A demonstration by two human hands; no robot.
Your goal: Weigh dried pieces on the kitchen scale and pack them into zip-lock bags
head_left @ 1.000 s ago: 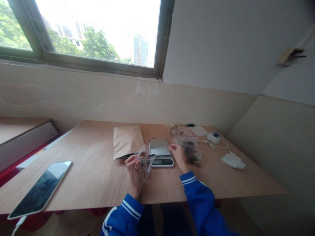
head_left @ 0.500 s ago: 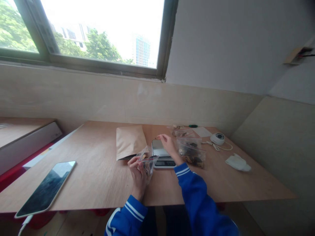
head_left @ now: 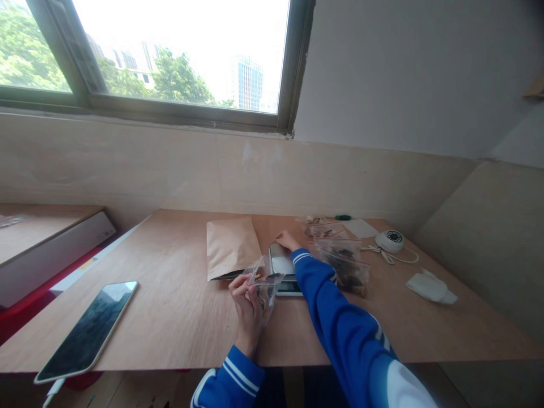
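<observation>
My left hand [head_left: 246, 303] is closed on the top of a clear zip bag [head_left: 267, 294] with small brownish dried pieces inside. The bag hangs just left of a digital kitchen scale [head_left: 283, 262], its mouth near the scale's front corner. My right hand [head_left: 288, 240] is over the far side of the scale's plate, fingers bent and pinched together. What lies between those fingertips is too small to make out. My right sleeve covers part of the scale's right side and display. Behind the bag, a brown kraft paper pouch [head_left: 233, 246] lies flat.
Right of the scale lie several clear bags of dark dried pieces [head_left: 351, 275]. Farther right are a white dome camera [head_left: 390, 241] with a cable and a crumpled white cloth or tissue [head_left: 431, 286]. A green-handled tool [head_left: 342, 217] lies at the back; a phone [head_left: 89, 328] charges at left.
My right hand has moved forward to the scale's far side, from above its plate, where it pinched a small brown piece. My left hand still holds the bag. The view has shifted slightly.
</observation>
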